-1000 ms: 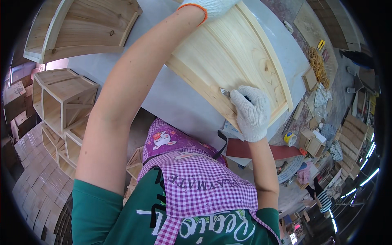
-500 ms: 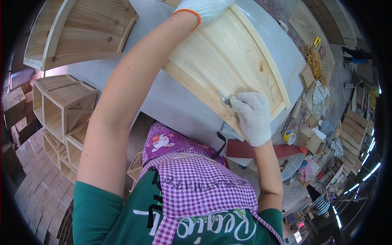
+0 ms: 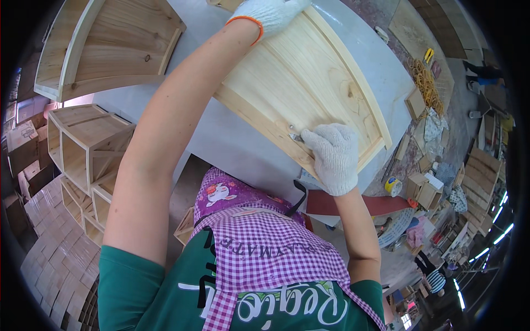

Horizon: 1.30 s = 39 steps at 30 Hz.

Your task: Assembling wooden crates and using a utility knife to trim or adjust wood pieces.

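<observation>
A pale wooden tray-like panel with raised rims lies slantwise on the grey tabletop in front of me. My right hand, in a white knitted glove, is closed at the panel's near rim. From its thumb and fingertips sticks a small metal blade, its tip against the inner side of that rim; the rest of the blade is hidden in the glove. My left hand, gloved in white with an orange cuff, lies over the panel's far end. The picture's upper edge cuts off its fingers, so their grip is hidden.
A larger wooden box stands on the tabletop at the far left. Wooden frames are stacked beside the table on the left. Tangled yellow cord, offcuts and a tin lie to the right. Other people are in the distance.
My right hand and the blade have shifted slightly left along the near rim, and more of the blade shows. The left hand has moved slightly left with the view.
</observation>
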Motion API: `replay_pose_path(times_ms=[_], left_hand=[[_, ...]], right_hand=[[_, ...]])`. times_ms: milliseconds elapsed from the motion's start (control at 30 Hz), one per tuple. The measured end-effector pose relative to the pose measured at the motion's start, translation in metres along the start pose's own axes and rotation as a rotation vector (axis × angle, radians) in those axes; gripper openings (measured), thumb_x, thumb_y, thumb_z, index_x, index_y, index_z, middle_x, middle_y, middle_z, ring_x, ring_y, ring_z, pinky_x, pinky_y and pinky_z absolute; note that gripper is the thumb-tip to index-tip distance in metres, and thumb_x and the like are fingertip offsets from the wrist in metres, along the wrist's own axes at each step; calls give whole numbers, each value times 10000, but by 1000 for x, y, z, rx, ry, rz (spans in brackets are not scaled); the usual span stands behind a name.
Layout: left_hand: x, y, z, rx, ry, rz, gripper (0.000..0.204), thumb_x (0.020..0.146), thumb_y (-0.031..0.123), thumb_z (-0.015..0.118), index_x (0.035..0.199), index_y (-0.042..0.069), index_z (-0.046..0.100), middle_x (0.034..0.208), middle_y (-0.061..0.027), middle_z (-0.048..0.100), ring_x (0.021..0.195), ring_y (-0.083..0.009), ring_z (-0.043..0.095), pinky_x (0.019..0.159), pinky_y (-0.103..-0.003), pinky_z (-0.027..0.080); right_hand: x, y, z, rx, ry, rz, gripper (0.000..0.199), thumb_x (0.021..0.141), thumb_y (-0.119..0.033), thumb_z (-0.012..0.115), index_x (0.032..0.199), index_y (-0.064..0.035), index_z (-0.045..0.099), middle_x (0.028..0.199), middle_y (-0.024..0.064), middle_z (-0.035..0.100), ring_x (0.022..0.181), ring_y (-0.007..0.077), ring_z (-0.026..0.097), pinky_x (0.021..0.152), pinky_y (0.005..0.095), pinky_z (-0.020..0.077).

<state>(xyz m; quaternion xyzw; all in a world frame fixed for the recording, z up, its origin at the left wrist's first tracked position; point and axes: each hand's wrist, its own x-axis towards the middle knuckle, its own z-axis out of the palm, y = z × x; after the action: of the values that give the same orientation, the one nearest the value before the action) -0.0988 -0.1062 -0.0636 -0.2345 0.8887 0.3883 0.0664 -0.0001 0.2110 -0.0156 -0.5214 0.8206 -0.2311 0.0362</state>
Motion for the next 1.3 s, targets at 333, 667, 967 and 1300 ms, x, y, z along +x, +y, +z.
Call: replay_pose_path(times_ms=[333,667,967,1300], left_hand=[[-22,32,-16,56,4,7,831,997,663,376,1146,-80,719,1175,-316,688,1187,-444,634,1017,-442,464],[-17,20,-5,11,41,0,918,962,739,342,1205,-74,692,1231,-318,665,1204,-467,607,1062,-441,433],[-12,21,-4,67,22,6,899,974,723,334,1229,-66,683,1275,-309,652,1253,-451,583,1071,-446,421],[-60,-61,-39,-554,73,-96,594,1046,487,522,1288,-45,630,1178,-161,717,1108,-232,668,950,-347,500]], right_hand=[[10,11,15,32,160,-57,265,726,-105,691,988,-133,710,910,36,642,815,266,625,725,423,462],[6,6,5,30,234,48,289,720,-90,692,999,-159,721,916,11,641,822,248,617,762,401,470],[-29,5,-1,3,178,113,241,734,-78,714,965,-145,729,958,31,665,903,260,633,787,406,479],[-157,-39,2,174,790,836,217,931,8,646,1137,-33,702,1076,99,702,1018,204,644,854,318,511]])
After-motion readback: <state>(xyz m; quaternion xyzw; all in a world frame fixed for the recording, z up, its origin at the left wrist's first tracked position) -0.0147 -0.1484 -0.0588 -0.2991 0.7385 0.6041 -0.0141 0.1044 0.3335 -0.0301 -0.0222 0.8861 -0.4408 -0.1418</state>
